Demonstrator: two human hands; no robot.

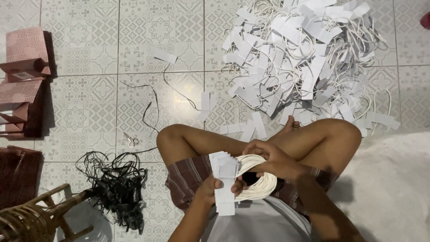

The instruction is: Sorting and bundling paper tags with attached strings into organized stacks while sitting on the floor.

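**Hands full of paper tabs and white cord**

A person sits cross-legged on the tiled floor (89, 112). The left hand (208, 190) is closed around a stack of white paper tabs (225, 179) over the lap. The right hand (264, 154) is curled over the bundle of white cord loops (257, 179) joined to the tabs. A big pile of the same white handles (304, 58) lies ahead. Small scissors (131, 140) and a black cord tangle (116, 183) lie to the left, near pink paper bags (24, 67)

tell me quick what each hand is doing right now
Left hand: closed on a stack of white paper strips.
Right hand: closed over the bundle of white cord loops attached to the strips.
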